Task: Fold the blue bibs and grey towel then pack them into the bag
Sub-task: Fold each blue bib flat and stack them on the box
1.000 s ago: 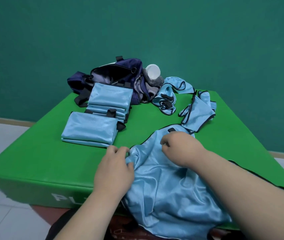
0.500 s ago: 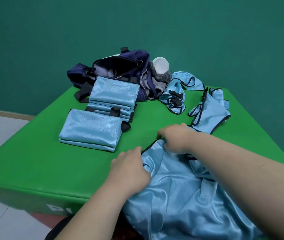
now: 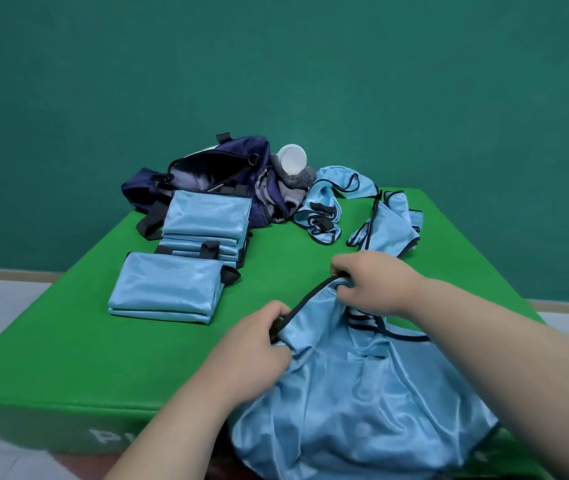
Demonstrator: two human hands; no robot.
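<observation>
I am pinching the bib's (image 3: 362,393) black trim with my left hand (image 3: 259,344) at seven o'clock and right hand (image 3: 376,289) at one, stretching it flat for folding.

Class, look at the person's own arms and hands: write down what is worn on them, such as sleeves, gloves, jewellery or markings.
The left hand and right hand are bare: no gloves, rings or markings show. The left forearm and right forearm are uncovered to the frame's edge, with no sleeve, watch or bracelet in view.

Left grip (image 3: 253,344) and right grip (image 3: 376,289) are curled, pinching.
</observation>
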